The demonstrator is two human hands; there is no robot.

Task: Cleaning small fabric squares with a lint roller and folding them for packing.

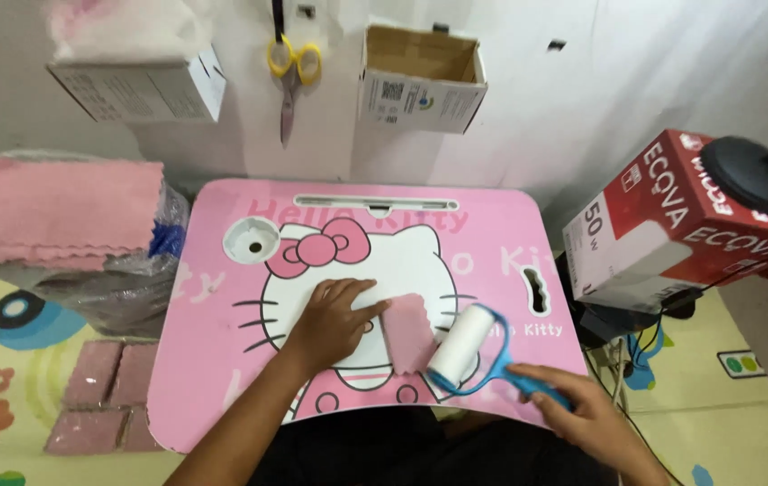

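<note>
A small pink cloth (pixel 409 331) lies flat on a pink lap table (pixel 213 378) with a cartoon cat picture. My left hand (pixel 330 321) presses flat on the table, fingers touching the cloth's left edge. My right hand (pixel 587 412) grips the blue handle of a lint roller (pixel 467 348). Its white roll rests on the cloth's right side.
A stack of pink cloths (pixel 51 211) sits at the left on a plastic bag. Folded pink cloths (pixel 100 396) lie on the floor mat. Scissors (pixel 289 76) and two cardboard boxes (pixel 420 76) hang on the wall. A red box (pixel 663 225) and a black lamp base (pixel 749 175) stand at the right.
</note>
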